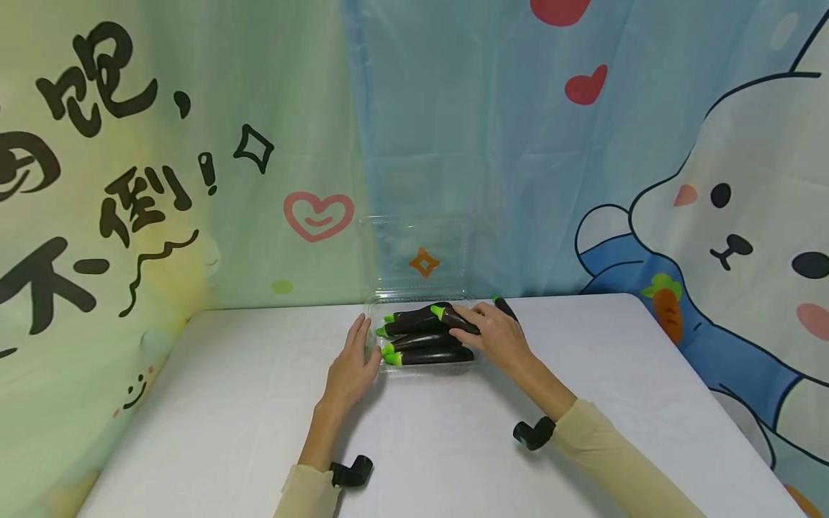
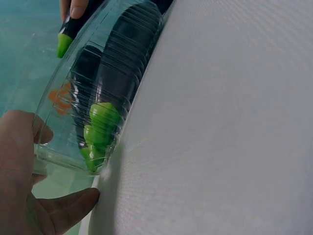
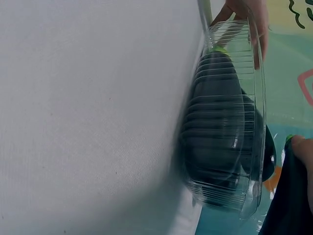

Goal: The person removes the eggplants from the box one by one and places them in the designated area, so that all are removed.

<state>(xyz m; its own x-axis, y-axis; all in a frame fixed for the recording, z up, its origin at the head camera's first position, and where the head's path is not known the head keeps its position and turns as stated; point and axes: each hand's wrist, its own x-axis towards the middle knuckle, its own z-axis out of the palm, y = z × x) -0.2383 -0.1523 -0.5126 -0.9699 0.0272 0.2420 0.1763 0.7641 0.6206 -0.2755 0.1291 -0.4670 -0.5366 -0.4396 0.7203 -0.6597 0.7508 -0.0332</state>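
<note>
A clear plastic box with several dark eggplants lying in it stands near the table's far edge. Above the box's right part, my right hand grips another eggplant, its green stem end pointing left. My left hand rests along the box's left end, fingers fairly straight; in the left wrist view a fingertip lies right at the rim. In the right wrist view the gripped eggplant is beside the box, partly cut off by the frame.
The box's clear lid stands raised at the back, before a printed curtain. One more eggplant lies right of the box, behind my right hand. White cloth covers the table. Both wrists carry black cameras.
</note>
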